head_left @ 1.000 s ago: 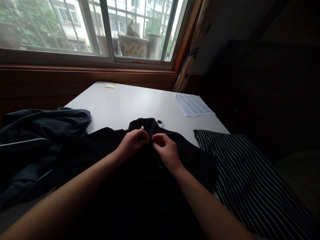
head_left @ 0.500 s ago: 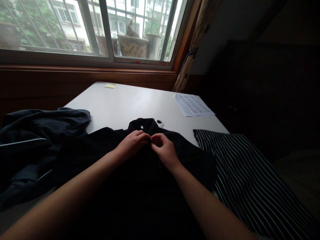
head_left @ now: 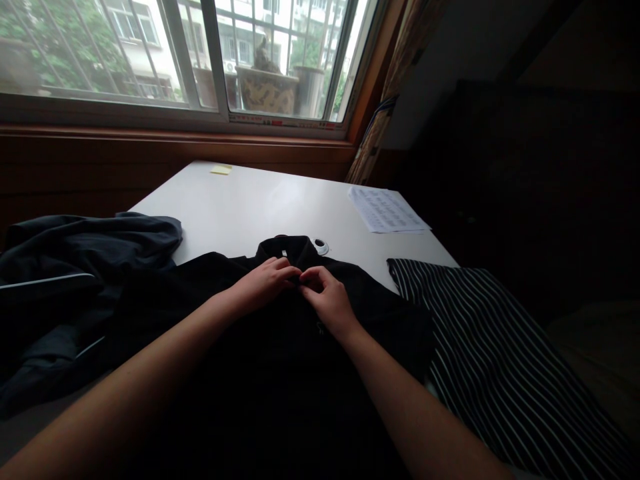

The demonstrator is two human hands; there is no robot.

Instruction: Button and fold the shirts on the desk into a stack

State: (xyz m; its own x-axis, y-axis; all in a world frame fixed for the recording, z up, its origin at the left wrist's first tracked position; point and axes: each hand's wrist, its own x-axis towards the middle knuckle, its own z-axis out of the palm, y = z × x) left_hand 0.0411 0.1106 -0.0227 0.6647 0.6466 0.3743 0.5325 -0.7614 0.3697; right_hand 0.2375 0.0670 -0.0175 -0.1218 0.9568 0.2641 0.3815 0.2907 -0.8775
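A black collared shirt (head_left: 300, 373) lies spread on the white table, its collar (head_left: 300, 248) pointing toward the window. Just below the collar, my left hand (head_left: 270, 280) is closed with its fingertips pinching the shirt front. My right hand (head_left: 330, 300) pinches the same spot from the other side, thumb and forefinger curved together. The fingertips of both hands nearly meet at the shirt's middle line. Whatever small part lies between them is too dark and too covered to make out. A small light mark shows on the chest beside my right wrist.
Dark blue clothing with white piping (head_left: 90, 260) lies heaped at left. A black-and-white striped cloth (head_left: 500, 333) covers the right side. Printed papers (head_left: 387, 210) and a yellow sticky note (head_left: 221, 169) rest on the white table (head_left: 250, 207). A round table grommet (head_left: 320, 246) sits beyond the collar.
Both hands stay at the same spot on the shirt front, with only a slight shift of the left hand and fingers. The camera view has tilted very slightly.
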